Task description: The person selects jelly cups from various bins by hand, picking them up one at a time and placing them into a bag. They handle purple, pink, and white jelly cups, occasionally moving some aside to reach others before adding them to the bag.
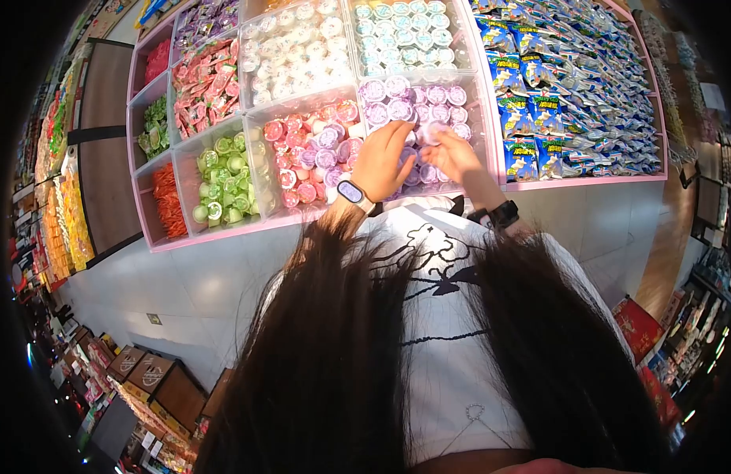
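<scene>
My left hand [384,160], with a light-banded watch on its wrist, lies over the edge between the red and purple cups. Its fingers are stretched out and its thumb stands apart, with no held item showing. To its right, my right hand [454,155] has its fingers closed on a small purple jelly cup [433,132], somewhat blurred. Below and around both hands is a clear compartment of purple-lidded jelly cups [437,95], some set in rows. Several more purple cups [327,138] lie on top of the red jelly cups [290,174] left of my left hand.
A pink-edged display bin [223,235] holds green cups [226,172], white cups [298,47], pale blue cups [405,35] and wrapped sweets [205,85]. Blue snack packets [534,110] fill the section at right. Brown boxes [152,373] stand on the floor behind, lower left.
</scene>
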Action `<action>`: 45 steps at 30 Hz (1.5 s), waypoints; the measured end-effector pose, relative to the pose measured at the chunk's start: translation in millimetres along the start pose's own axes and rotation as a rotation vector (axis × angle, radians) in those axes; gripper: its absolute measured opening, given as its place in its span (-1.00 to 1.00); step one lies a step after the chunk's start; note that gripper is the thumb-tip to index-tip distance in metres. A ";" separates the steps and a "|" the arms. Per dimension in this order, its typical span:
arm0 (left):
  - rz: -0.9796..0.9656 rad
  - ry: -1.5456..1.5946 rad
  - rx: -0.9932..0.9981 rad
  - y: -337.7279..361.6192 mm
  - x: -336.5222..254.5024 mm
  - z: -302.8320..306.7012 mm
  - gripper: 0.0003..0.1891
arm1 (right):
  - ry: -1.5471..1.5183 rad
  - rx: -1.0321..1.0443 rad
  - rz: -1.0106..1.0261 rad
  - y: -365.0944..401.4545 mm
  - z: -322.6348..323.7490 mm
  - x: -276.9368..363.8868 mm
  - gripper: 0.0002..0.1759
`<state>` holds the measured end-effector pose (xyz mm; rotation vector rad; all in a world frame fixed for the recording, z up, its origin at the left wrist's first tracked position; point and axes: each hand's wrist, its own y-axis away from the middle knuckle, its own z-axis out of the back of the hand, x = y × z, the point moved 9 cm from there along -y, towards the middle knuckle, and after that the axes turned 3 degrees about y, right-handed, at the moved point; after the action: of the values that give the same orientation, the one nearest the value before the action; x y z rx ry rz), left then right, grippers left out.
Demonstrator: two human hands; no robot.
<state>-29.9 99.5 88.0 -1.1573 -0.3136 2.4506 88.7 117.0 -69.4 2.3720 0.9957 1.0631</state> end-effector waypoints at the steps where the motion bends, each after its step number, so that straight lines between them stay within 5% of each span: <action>1: -0.004 -0.006 0.002 -0.5 1.1 2.5 -0.51 | 0.003 -0.253 0.088 -1.9 33.8 6.3 -0.73; 4: 0.037 -0.001 0.068 5.9 15.7 2.5 -0.58 | 0.022 -0.496 0.212 -12.7 104.1 19.8 -0.79; 11: 0.099 0.010 0.175 18.5 21.0 -3.6 -0.66 | -0.328 -0.650 0.299 -41.9 130.6 11.8 -0.88; 32: 0.238 0.029 0.155 35.2 57.1 1.1 -0.71 | -0.218 -0.709 0.341 -35.2 131.8 7.1 -0.91; 38: 0.307 0.001 0.092 39.9 72.6 12.3 -0.71 | -0.206 -0.815 0.116 -22.3 118.0 -8.8 -0.86; 45: 0.474 -0.338 0.009 73.2 153.5 35.8 -0.61 | -0.152 -0.609 0.023 -18.7 92.8 -23.9 -0.83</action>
<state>-164.9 103.0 -21.3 -0.8830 -0.1309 3.0660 139.1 109.4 -152.8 1.9254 0.4950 0.9976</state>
